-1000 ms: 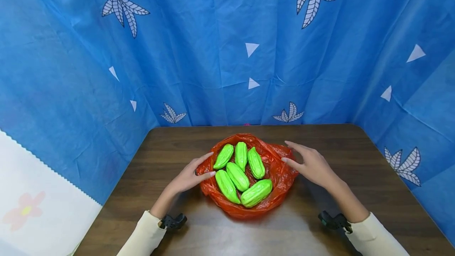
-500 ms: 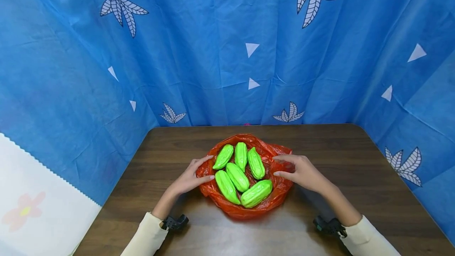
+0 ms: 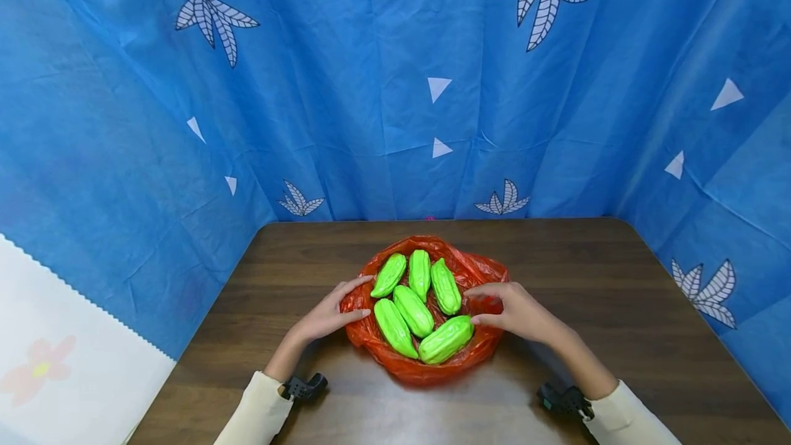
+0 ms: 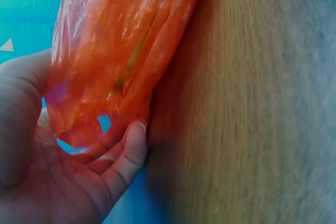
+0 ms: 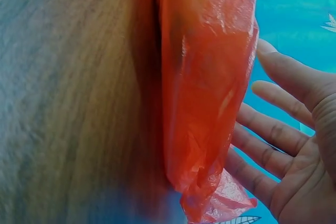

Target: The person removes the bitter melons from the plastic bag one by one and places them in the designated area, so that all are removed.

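Several bright green, ridged, gourd-like vegetables lie inside an orange-red plastic bag, whose mouth is spread wide on the table. At the bag's left rim is my left hand, thumb and index finger extended apart over the edge. The left wrist view shows its other fingers loosely bent against the bag's outer side. My right hand reaches over the right rim, its thumb close to the nearest right vegetable. In the right wrist view its fingers are spread beside the bag's wall, partly hidden behind it.
The dark wooden table has rounded far corners. A blue curtain with leaf and triangle prints hangs behind it and along the sides. A white cloth part with a flower shows at left. Black wrist devices sit on both wrists.
My right hand has moved left and nearer, from the bag's right edge to over its rim. The left hand stays nearly in place. Bag and vegetables look almost unchanged.
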Demonstrator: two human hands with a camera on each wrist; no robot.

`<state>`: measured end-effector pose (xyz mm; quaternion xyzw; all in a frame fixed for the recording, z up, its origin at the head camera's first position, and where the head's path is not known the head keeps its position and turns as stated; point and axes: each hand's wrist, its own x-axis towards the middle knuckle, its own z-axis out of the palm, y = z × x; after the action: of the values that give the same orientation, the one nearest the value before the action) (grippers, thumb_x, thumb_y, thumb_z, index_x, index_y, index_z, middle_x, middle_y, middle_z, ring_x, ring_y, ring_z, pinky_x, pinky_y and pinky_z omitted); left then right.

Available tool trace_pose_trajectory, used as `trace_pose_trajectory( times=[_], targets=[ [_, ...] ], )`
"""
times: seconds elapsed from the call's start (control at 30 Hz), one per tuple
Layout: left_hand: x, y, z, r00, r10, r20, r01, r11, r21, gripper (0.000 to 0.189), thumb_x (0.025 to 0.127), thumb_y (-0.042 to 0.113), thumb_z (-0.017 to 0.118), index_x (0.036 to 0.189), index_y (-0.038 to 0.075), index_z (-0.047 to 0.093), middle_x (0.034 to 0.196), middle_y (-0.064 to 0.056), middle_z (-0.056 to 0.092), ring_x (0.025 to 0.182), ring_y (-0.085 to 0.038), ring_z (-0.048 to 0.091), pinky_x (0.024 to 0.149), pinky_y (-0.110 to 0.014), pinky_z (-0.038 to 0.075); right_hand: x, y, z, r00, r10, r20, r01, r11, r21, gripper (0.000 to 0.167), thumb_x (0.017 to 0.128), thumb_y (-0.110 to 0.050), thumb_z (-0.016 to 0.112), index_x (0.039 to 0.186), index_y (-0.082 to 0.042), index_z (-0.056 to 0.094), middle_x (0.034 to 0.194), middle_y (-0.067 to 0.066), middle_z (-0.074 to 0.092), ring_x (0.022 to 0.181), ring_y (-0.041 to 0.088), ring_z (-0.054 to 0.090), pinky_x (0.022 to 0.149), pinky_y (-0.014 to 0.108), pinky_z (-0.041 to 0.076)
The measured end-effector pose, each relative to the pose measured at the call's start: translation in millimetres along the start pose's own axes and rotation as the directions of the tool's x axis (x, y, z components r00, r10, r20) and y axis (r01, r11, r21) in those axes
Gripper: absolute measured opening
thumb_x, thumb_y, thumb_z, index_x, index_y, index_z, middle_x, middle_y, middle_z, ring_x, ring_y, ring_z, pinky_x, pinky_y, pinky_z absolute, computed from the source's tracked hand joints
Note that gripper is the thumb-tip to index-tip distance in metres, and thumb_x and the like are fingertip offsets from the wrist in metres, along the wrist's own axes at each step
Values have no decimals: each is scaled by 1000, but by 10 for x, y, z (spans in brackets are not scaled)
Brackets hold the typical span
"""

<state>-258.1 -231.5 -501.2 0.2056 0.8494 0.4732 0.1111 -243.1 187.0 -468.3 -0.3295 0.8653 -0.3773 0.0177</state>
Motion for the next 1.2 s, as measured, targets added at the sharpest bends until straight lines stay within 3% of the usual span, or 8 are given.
trace_pose_trajectory(
  times=[0.3,0.53,0.73,1.2],
  targets=[
    [-4,-78,5,995,87,47,-83,993,-81,67,96,18,70,156,20,40,158,-15,39,133,-39,49,100,-47,53,-5,29,91,999,-18,44,19,1000,-18,46,86,-33,82,124,-9,72,122,4,72,113,24,66,93,47,56],
    [-34,-186,62,997,70,23,-65,981,-184,63,96,14,70,154,20,45,156,-13,40,132,-35,51,99,-34,52,8,43,181,997,-35,75,38,999,-33,44,87,-33,82,122,-8,72,120,4,72,110,23,67,92,43,57],
    [-51,-250,140,995,98,13,-90,956,-278,62,97,10,68,154,17,44,159,-12,37,135,-32,49,102,-30,50,9,69,201,994,-42,98,45,999,-26,46,87,-36,81,123,-9,72,120,4,72,112,20,66,94,44,56],
    [-29,-224,160,994,112,-12,-111,952,-286,62,96,11,69,153,18,46,159,-8,38,136,-31,49,102,-29,50,-19,66,200,989,-21,146,23,1000,-7,47,87,-39,80,126,-15,72,123,-2,71,116,21,65,96,47,55]
  ],
)
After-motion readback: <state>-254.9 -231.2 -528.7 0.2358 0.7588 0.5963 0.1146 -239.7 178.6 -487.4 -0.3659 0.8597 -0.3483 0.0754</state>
